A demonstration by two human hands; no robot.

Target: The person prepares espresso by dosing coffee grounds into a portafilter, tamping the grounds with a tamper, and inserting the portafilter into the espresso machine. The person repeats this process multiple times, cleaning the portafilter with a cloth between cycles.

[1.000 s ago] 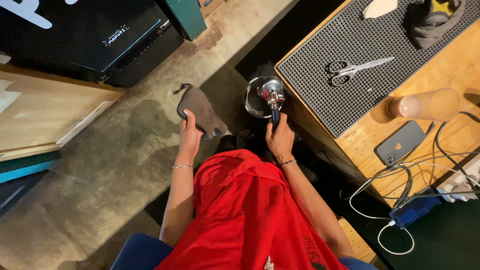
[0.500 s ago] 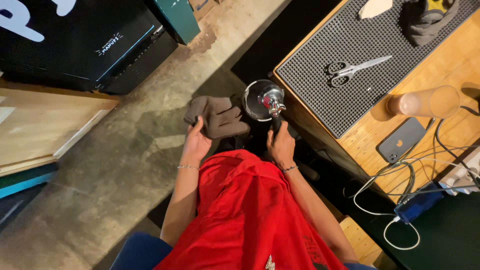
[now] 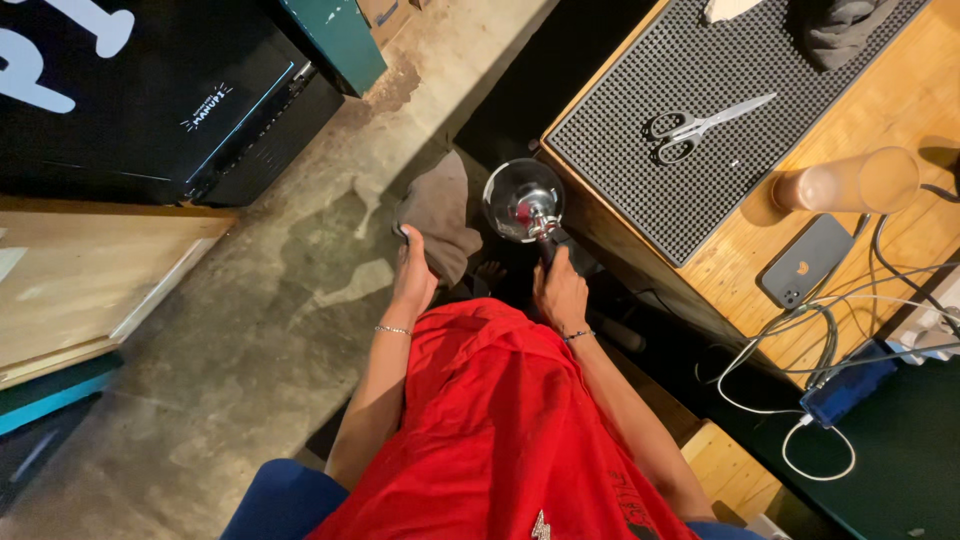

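left hand (image 3: 413, 280): gripping a brown cloth (image 3: 440, 215)
right hand (image 3: 560, 292): wrapped round the portafilter (image 3: 527, 200) handle
scissors (image 3: 700, 126): on the black mat (image 3: 640, 170), bench's far edge

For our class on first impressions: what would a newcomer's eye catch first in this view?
Likely the bright red garment filling the lower middle, with both arms reaching forward from it. Just beyond, the right hand grips the dark handle of a shiny metal portafilter, while the left hand holds a brown cloth beside it, above the concrete floor.
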